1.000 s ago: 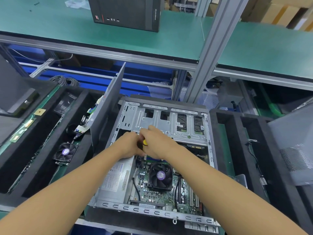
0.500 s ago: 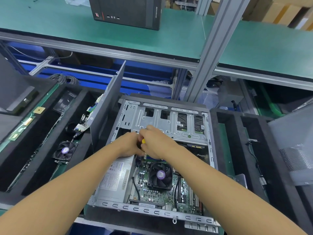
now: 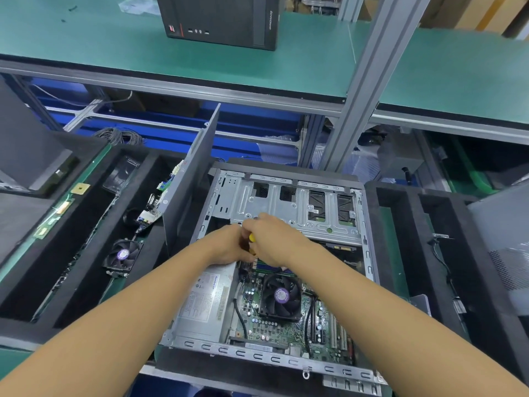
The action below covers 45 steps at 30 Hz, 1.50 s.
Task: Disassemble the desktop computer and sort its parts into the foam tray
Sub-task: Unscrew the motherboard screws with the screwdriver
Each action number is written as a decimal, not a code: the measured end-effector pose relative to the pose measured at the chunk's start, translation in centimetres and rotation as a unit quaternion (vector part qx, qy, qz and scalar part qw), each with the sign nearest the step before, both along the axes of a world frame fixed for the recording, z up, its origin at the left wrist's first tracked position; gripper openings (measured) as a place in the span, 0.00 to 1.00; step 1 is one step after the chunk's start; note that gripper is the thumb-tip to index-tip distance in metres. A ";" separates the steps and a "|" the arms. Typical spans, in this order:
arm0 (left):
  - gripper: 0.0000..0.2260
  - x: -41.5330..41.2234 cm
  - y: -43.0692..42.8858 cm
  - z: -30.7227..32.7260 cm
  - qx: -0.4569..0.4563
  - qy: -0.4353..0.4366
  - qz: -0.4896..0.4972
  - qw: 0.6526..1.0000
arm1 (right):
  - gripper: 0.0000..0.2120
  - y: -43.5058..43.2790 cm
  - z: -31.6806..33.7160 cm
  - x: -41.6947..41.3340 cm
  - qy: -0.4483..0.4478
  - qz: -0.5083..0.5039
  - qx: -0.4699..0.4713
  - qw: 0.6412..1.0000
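The open desktop case [image 3: 289, 207] lies flat in front of me, its motherboard [image 3: 274, 328], black CPU fan [image 3: 282, 296] and silver power supply [image 3: 203, 305] exposed. Both my hands meet over the near edge of the metal drive cage. My right hand [image 3: 272, 239] grips a yellow-handled screwdriver [image 3: 252, 238], of which only a bit of handle shows. My left hand [image 3: 229, 245] is curled against it from the left; what its fingers hold is hidden. The black foam tray [image 3: 86, 253] on the left holds a loose fan [image 3: 123, 255] and small boards.
A grey side panel [image 3: 191, 181] stands upright between tray and case. A second foam tray [image 3: 415, 253] with a cable lies to the right. Another black tower [image 3: 220, 18] stands on the green upper shelf, and a grey post [image 3: 369, 81] rises behind the case.
Both hands stay together at the drive cage edge with only slight shifts; the view has drifted a little.
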<state>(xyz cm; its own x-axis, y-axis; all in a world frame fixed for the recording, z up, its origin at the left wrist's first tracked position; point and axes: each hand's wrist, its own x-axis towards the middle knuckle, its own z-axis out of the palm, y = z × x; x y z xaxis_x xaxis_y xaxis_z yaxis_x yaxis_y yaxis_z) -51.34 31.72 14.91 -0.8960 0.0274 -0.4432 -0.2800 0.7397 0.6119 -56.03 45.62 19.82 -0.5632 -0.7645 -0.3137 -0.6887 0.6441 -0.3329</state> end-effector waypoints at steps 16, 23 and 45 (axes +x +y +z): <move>0.08 -0.3 -0.2 -0.6 0.002 -0.013 -0.027 1.000 | 0.10 0.3 0.2 0.0 -0.024 -0.025 -0.008 0.999; 0.09 -0.4 0.0 -0.6 -0.010 -0.033 -0.016 0.999 | 0.21 0.4 -0.4 0.4 0.014 -0.099 0.011 0.995; 0.06 -0.5 -0.2 -1.2 0.091 -0.038 -0.016 0.995 | 0.08 0.5 -0.7 0.5 0.005 -0.102 -0.048 0.994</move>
